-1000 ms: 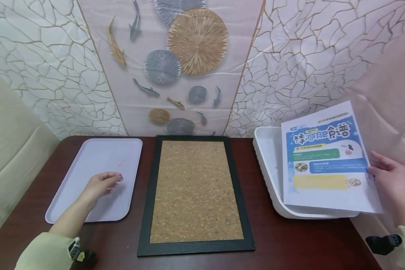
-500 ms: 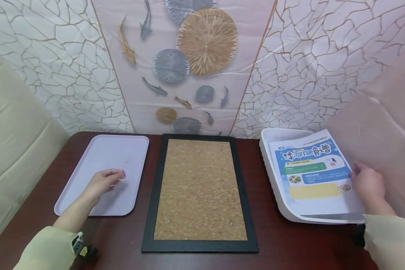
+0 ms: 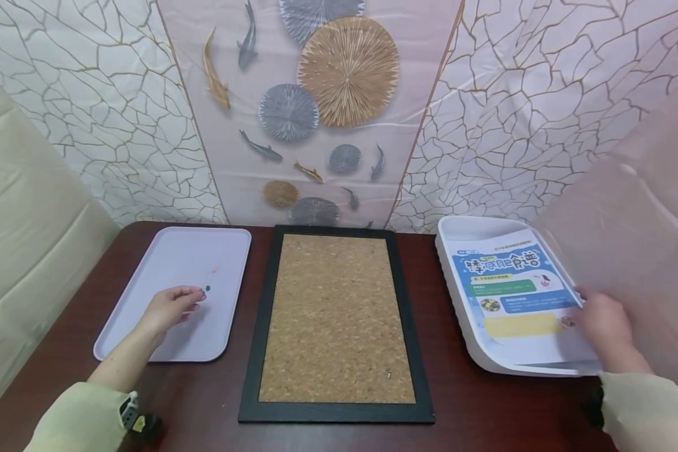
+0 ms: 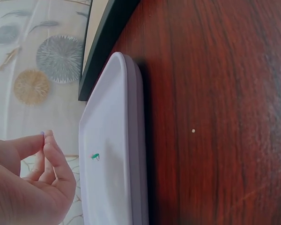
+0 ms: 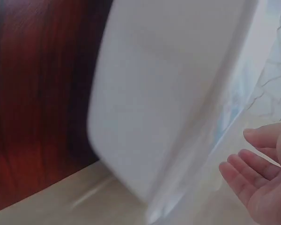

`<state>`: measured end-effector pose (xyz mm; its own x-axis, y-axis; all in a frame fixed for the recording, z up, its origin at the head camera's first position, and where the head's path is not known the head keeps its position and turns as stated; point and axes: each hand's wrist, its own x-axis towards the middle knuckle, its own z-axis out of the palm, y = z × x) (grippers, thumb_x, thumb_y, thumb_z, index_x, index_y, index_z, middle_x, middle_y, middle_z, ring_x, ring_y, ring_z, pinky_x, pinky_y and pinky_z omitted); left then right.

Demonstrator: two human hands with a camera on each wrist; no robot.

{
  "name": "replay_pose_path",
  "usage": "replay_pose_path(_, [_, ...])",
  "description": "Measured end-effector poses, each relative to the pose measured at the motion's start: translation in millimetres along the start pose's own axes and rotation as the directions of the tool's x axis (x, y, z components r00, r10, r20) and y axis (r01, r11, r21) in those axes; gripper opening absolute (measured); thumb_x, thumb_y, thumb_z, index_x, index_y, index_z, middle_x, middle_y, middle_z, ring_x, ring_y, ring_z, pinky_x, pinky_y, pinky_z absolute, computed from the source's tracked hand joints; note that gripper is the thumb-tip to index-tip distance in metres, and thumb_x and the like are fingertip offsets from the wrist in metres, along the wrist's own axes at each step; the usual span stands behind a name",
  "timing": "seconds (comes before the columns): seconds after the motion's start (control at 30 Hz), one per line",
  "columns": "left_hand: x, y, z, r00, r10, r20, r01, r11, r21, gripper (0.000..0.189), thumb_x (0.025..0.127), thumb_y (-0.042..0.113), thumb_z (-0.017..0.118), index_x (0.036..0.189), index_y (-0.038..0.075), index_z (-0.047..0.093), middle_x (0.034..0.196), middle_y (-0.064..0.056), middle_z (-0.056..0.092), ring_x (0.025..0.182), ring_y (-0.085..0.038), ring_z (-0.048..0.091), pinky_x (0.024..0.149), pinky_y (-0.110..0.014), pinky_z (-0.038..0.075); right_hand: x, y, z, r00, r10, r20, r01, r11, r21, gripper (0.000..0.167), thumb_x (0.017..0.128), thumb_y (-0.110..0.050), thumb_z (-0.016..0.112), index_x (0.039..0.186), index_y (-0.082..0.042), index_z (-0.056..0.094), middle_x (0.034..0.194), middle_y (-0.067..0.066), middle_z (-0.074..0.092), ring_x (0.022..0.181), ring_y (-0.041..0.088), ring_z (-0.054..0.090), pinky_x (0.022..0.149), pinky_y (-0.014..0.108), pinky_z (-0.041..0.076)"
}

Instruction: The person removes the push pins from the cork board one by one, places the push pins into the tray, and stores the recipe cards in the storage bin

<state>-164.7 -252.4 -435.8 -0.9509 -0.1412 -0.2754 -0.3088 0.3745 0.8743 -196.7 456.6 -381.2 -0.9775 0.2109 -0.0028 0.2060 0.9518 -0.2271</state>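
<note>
My right hand [image 3: 604,323] is beside the right rim of a deep white plastic bin [image 3: 454,301]; its fingers are loosely bent and nothing is between them in the right wrist view. Inside the bin lies a printed sheet of paper [image 3: 520,348] with blue artwork and Chinese lettering, face up. Over the lilac tray [image 3: 172,263] hovers my left hand [image 3: 172,307], fingers loosely curled and thumb tip against the index finger, with a purple spot at the tip. A green thumbtack [image 4: 95,156] shows over the tray, apart from those fingers.
Between tray and bin lies a cork board [image 3: 339,314] in a black frame, a small metallic spot [image 3: 388,374] on its lower right. A pale pink speck [image 3: 214,269] is on the tray. A patterned cloth [image 3: 344,157] hangs behind the dark wooden table [image 3: 203,402].
My right hand has lowered the sheet into the bin and let it go, ending at the rim. The left hand has barely moved; the green thumbtack has come into sight by its fingertips.
</note>
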Motion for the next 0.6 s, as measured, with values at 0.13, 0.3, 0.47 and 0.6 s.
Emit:
replay_pose_path(0.13, [-0.3,-2.6,0.1,1.000,0.008,-0.009,-0.007,1.000,0.029,0.040,0.092,0.024,0.056,0.114,-0.010,0.056,0.088,0.009,0.067,0.075,0.001,0.056,0.066,-0.021,0.049,-1.4,-22,0,1.000,0.004,0.022,-0.004,1.000,0.014,0.049,0.086,-0.007,0.049,0.130,0.013,0.040,0.121,0.038,0.046,0.093,0.047,0.046,0.076,0.055,0.039])
replay_pose_path(0.3, [3.4,-3.6,2.4,1.000,0.020,-0.008,-0.020,0.998,0.062,0.039,0.092,0.022,0.057,0.113,-0.011,0.056,0.083,0.007,0.064,0.072,0.000,0.053,0.064,-0.022,0.049,-4.5,-49,5,0.999,-0.053,-0.010,0.053,0.999,-0.001,0.045,0.085,-0.007,0.052,0.125,0.012,0.047,0.117,0.035,0.051,0.095,0.048,0.049,0.077,0.056,0.039])
replay_pose_path(0.47, [6.6,-8.6,5.7,0.998,0.047,-0.032,-0.041,0.987,0.152,0.035,0.091,0.018,0.057,0.108,-0.013,0.058,0.072,0.004,0.060,0.066,-0.005,0.050,0.059,-0.022,0.045,-8.8,-70,12,0.988,-0.153,-0.029,0.154,0.987,0.036,0.042,0.084,-0.007,0.056,0.120,0.013,0.051,0.112,0.035,0.055,0.091,0.046,0.054,0.072,0.052,0.042])
replay_pose_path(0.6, [7.3,-13.8,7.5,0.993,0.086,-0.077,-0.061,0.958,0.279,0.030,0.090,0.017,0.056,0.100,-0.010,0.062,0.079,-0.012,0.064,0.069,-0.011,0.050,0.059,-0.024,0.041,-12.1,-87,17,0.983,-0.181,-0.001,0.181,0.982,0.045,0.041,0.084,-0.008,0.058,0.120,0.012,0.051,0.112,0.035,0.055,0.095,0.048,0.054,0.074,0.054,0.043])
